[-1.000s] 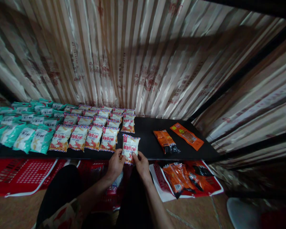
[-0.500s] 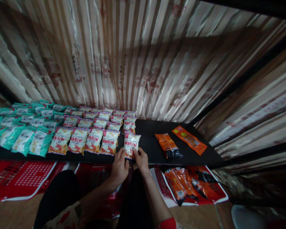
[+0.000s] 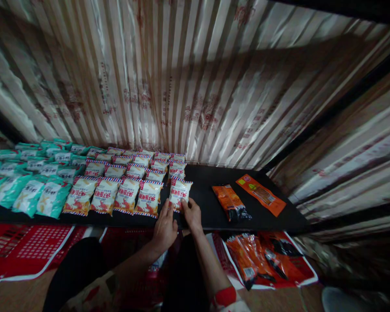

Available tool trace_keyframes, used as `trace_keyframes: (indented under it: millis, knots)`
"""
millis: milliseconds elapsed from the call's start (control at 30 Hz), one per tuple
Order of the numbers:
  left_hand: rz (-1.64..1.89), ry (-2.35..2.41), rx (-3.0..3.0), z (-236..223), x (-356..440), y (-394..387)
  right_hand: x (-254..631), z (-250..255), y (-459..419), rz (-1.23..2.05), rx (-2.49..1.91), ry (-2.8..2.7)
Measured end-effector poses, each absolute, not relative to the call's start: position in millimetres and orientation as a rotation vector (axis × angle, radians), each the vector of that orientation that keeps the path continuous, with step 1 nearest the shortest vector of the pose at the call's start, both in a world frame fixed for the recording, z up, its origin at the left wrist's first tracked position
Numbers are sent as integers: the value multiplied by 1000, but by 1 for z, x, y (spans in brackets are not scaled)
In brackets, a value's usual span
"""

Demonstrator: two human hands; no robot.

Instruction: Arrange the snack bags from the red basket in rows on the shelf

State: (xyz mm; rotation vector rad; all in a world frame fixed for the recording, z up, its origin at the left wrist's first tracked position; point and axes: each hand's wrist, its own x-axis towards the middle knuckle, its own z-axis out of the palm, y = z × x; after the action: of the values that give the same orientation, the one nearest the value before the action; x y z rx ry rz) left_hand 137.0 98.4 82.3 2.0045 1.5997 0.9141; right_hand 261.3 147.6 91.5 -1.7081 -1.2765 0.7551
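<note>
A white and orange snack packet [image 3: 180, 192] lies on the black shelf [image 3: 204, 203] at the right end of the front row of like packets [image 3: 113, 195]. My left hand [image 3: 165, 227] rests at its lower left edge with fingers stretched out along it. Touching the packet's lower right corner are the fingertips of my right hand [image 3: 191, 213]. Both hands lie flat against the packet, not wrapped round it.
Teal packets [image 3: 29, 186] fill the shelf's left end. Two orange packets [image 3: 229, 201] [image 3: 261, 194] lie on the right part. Below the shelf are red baskets [image 3: 29, 245] and a tray of orange packets [image 3: 263, 258]. A striped curtain [image 3: 182, 78] hangs behind.
The packet has gone from held at the shelf's front edge to lying further in, beside the front row. Both hands followed it forward and flattened onto it.
</note>
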Motion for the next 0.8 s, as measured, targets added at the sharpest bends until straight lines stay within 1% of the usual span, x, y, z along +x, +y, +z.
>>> trace_keyframes:
  millis: [167,800]
  knots:
    - [854,1600,2042,82,139,108,259,91,159,741,-1698,-1273]
    - [807,1658,2048,87,141,134,257,84,193,624,-1655,-1328]
